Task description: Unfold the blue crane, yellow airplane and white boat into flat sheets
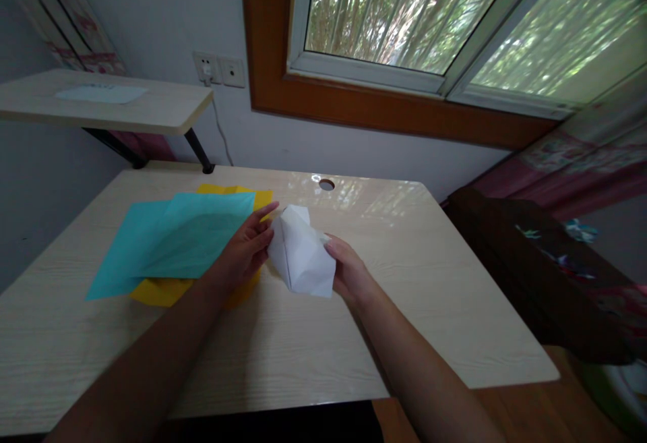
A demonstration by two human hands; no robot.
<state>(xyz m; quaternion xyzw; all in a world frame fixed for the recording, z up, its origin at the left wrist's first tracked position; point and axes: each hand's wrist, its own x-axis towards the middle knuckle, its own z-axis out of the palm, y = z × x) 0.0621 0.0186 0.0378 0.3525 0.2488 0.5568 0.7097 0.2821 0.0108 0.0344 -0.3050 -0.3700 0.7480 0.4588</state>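
Observation:
Between my two hands is a folded piece of white paper (306,254), held above the middle of the desk, with creases and angled flaps. My left hand (250,244) pinches its left edge, thumb in front and the index finger pointing up past it. On the other side, my right hand (348,264) grips the right edge, the thumb on top and the other fingers mostly hidden behind. Left of the white paper, and partly under my left forearm, lie turquoise sheets (172,237) on top of yellow paper (164,291).
A light wood-grain desk (429,321) has a round cable hole (327,185) near its back edge. At the back left stands a raised shelf (166,107) on black legs, bearing a white sheet (101,94). Dark furniture (546,274) with small items stands to the right.

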